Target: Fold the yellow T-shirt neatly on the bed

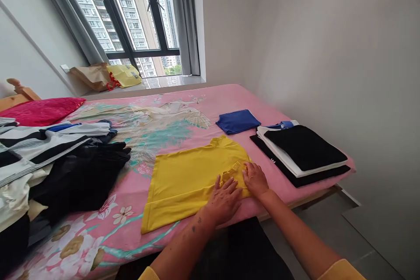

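A yellow shirt [183, 175] lies spread on the bed's near edge, its collar at the far right and one side folded inward. My left hand [226, 199] rests on the folded part with its fingers stretched out. Beside it, my right hand [255, 178] touches the shirt's right end near the sleeve; its fingers are bent and partly overlap the cloth, so I cannot make out whether they pinch it. Beyond the collar lies a folded blue garment [238, 121].
A stack of folded black and white clothes [305, 146] sits at the bed's right end. Loose clothes [75, 170] pile up on the left, near a red pillow [49, 111]. Bags [124, 75] stand on the windowsill. A wall [344, 74] borders the bed's right side.
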`<state>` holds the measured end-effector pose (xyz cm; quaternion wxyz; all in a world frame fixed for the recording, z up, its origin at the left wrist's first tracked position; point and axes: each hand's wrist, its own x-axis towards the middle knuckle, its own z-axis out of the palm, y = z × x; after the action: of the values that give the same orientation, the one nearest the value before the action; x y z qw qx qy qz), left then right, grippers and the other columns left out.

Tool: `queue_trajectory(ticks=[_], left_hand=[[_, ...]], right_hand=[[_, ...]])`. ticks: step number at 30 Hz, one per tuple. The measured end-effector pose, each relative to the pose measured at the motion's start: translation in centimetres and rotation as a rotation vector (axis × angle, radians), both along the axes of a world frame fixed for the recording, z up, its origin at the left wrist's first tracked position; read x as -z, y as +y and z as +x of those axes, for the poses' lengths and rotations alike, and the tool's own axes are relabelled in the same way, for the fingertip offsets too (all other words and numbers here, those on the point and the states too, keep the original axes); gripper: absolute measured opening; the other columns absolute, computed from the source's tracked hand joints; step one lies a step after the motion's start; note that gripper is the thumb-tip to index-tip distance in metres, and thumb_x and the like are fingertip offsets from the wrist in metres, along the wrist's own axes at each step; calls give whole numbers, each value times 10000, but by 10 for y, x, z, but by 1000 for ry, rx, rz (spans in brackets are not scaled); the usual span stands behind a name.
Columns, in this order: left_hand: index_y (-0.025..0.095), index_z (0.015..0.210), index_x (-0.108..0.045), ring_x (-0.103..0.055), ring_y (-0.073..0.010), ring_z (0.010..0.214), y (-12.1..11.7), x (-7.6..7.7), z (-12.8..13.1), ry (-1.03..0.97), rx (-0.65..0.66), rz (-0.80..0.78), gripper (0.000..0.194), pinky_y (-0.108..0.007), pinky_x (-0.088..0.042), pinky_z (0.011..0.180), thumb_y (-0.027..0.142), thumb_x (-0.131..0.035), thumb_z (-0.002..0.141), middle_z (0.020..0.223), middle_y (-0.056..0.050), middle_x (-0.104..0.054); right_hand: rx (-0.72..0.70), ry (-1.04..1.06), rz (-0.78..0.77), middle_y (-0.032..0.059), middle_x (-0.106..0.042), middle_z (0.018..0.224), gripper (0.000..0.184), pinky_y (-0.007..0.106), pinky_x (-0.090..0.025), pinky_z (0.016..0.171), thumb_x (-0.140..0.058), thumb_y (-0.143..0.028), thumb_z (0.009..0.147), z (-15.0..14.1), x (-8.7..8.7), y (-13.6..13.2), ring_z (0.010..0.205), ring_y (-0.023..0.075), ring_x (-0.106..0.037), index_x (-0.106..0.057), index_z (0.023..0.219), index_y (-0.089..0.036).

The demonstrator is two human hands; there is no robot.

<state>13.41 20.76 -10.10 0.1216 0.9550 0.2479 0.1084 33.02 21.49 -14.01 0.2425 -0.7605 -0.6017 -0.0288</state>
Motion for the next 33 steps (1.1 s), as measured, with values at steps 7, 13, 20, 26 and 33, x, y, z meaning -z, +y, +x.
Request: queue_trajectory(ticks=[7,13,20,26,33], left_hand=[[232,1436,-245,-152,-256,1404,9,23,-3,101,-223,-11,687,-605,-106,1109,597,-328,860,1522,-49,-218],[237,1456,-174,-144,-242,1406,10,24,-4,95,-260,20,669,-591,-107,1112,561,-295,883,1530,-55,-184],[231,1458,-166,-181,-255,1396,-1,36,-68,103,-334,55,711,-588,-67,1112,587,-333,866,1515,-85,-232],[262,1423,-292,-191,-281,1391,0,24,-174,257,-633,27,563,-631,-48,1077,452,-350,897,1508,-85,-246],[206,1377,-383,-248,-233,1377,-8,12,-223,173,-723,130,475,-589,-119,1089,244,-318,908,1470,-108,-326]], right_hand=[[9,37,45,99,-599,943,122,336,-394,836,-448,-185,841,3,-2,-3,917,220,-521,-553,902,-174],[-298,56,99,83,-606,1009,196,331,-393,902,-376,-171,883,-25,-18,-12,982,196,-527,-555,963,-178],[-287,-95,8,94,-492,1342,391,448,-274,1062,-355,-240,904,-18,28,-22,1265,225,-404,-483,1267,-171],[-295,-91,29,128,-529,1294,401,450,-332,1042,-327,-273,904,-5,30,-27,1245,243,-434,-532,1216,-127],[-461,32,200,103,-570,1211,313,435,-349,1055,-354,-246,907,-60,-15,-46,1195,215,-472,-576,1113,-164]])
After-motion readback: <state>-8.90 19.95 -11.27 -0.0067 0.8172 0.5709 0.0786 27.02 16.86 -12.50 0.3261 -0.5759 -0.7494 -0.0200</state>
